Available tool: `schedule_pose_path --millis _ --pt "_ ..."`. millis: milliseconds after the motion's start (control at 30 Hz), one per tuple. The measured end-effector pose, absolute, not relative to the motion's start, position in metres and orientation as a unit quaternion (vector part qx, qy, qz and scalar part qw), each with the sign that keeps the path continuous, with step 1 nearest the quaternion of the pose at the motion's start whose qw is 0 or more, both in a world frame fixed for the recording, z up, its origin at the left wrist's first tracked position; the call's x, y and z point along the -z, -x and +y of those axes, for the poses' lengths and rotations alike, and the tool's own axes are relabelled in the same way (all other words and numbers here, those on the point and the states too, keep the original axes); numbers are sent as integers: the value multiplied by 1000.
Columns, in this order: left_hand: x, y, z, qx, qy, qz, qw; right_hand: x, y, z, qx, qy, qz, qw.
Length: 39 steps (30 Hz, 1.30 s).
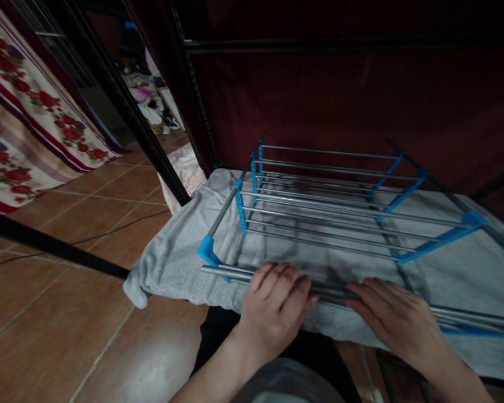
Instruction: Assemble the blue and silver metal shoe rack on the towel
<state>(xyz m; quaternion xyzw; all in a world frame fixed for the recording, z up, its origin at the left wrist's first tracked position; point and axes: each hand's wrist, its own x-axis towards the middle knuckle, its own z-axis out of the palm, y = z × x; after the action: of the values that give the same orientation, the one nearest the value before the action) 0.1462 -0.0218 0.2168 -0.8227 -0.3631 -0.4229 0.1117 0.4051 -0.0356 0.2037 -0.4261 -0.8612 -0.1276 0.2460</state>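
The metal tubes (330, 291) lie along the near side of the rack (340, 207), and the person has both hands on them. The left hand (275, 302) is closed over the tubes, knuckles upward, near the rack's left front corner. The right hand (397, 313) is also closed on them, farther to the right along this same side. How many tubes are inside the 2 grips, and whether they are joined to the rack, one cannot tell.

For good work here, it seems best that the 2 hands press evenly and keep the tubes parallel, because smooth round metal can roll or turn in the palm. Pushing hard at only 1 end could twist the plastic pieces.

The rack has thin, shiny, straight rods, held by flat blue plastic brackets (208, 249); the brackets on its left side show small holes. Under the rack is a grey cloth (180, 254), soft, fuzzy and a little wrinkled. Behind the rack stands a dark red panel (340, 95), and to its left, lower, is a floor (84, 313) of brown tiles with pale joints.
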Motion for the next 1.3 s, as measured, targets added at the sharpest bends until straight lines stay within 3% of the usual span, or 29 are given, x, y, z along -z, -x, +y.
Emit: schedule_pose_path --millis 200,433,633,1300 --pt "-218 -67 -9 542 641 -530 122 -200 -409 -29 128 429 -859 248" --pt "-204 -39 25 659 418 -575 -247 -200 -408 -25 129 430 -859 246" --pt "-197 -50 33 673 356 -494 -421 -201 -408 -23 135 426 -860 245" --pt "-193 -61 39 658 422 -543 -305 -197 -413 -26 118 434 -854 261"
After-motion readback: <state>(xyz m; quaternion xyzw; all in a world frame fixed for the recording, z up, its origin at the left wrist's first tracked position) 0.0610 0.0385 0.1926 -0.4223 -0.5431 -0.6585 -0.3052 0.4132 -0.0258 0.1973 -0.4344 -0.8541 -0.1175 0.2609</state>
